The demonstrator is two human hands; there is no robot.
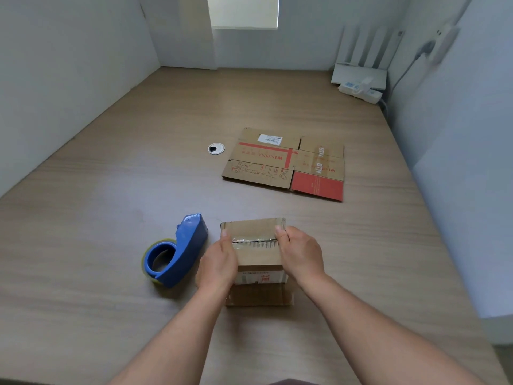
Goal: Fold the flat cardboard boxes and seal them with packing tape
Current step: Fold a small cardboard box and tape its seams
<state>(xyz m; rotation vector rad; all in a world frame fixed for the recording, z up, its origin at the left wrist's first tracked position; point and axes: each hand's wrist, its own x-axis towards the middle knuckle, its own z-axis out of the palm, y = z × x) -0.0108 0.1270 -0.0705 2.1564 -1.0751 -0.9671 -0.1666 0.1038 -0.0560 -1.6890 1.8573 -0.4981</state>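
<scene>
Left hand (219, 262) and right hand (301, 254) each clasp a side of the folded box (256, 261), thumbs on its taped seam, on the near table (111, 218). A blue tape dispenser (180, 251) lies just left. Farther back lies flat cardboard (283, 162).

You face a wide table (111, 190) with pale wood grain, closed in by plain white walls (69, 65) at the left, back and right of the frame. At top centre a window (244, 11) gives soft daylight. A round cable hole (216, 148) sits mid-table. In the upper right corner stand a white router (361, 73) and a power strip (363, 91), and a blurred plug (429, 47) hangs on the right wall.
</scene>
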